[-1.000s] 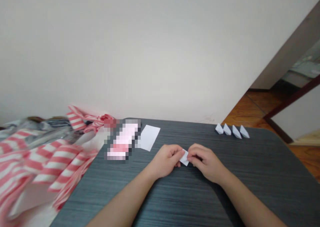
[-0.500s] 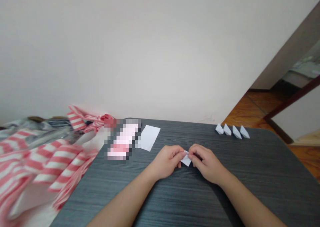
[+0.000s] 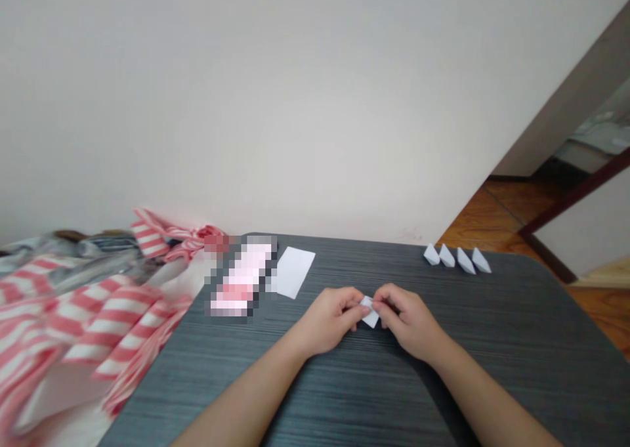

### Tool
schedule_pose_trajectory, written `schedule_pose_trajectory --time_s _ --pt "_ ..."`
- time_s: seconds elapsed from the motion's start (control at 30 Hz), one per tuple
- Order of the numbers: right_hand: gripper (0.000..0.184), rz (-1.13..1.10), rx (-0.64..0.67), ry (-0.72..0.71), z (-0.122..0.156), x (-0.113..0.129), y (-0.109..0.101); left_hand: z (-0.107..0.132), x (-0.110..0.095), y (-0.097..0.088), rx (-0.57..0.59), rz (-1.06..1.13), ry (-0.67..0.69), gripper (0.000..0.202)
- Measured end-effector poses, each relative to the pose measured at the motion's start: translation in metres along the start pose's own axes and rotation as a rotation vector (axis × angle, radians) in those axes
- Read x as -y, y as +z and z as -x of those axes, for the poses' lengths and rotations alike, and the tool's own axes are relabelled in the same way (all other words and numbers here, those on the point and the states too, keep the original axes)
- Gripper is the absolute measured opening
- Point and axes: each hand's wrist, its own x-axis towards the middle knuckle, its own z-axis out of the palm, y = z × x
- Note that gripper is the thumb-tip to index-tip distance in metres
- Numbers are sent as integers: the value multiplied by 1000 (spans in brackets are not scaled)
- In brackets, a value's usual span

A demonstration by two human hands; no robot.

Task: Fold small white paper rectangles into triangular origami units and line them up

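A small folded piece of white paper (image 3: 369, 313) is pinched between both my hands just above the dark grey table (image 3: 344, 394). My left hand (image 3: 331, 319) grips its left side with curled fingers. My right hand (image 3: 408, 322) pinches its right side with thumb and fingertips. Most of the paper is hidden by my fingers.
Several folded white paper pieces (image 3: 457, 257) stand in a row at the table's far right. A flat white paper rectangle (image 3: 294, 271) lies beside a blurred pink object (image 3: 241, 277). Red-and-white striped cloth (image 3: 83, 329) lies heaped left of the table. A wall stands behind.
My fingers have closed in on the small paper, which now shows less and looks more tightly folded. Both hands stay in nearly the same place.
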Motion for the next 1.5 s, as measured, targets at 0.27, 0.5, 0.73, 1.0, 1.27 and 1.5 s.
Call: schedule_pose_trajectory --time_s 0.27,0.5,0.73,1.0,1.27,1.5 --pt "9 -69 0 23 2 -8 3 0 1 -1 -2 -57 10 25" --pt "17 17 23 49 1 -8 3 0 1 -1 -11 -94 10 28" --pt "15 37 19 32 -1 -8 3 1 0 -1 -29 -99 5 31" --pt "27 13 65 54 2 -6 3 2 -1 -1 -32 -124 7 32" --pt "25 0 94 43 2 -5 2 2 -2 -1 -33 -121 6 32" --pt "27 -3 112 45 2 -3 1 2 -2 -3 -18 -127 18 32"
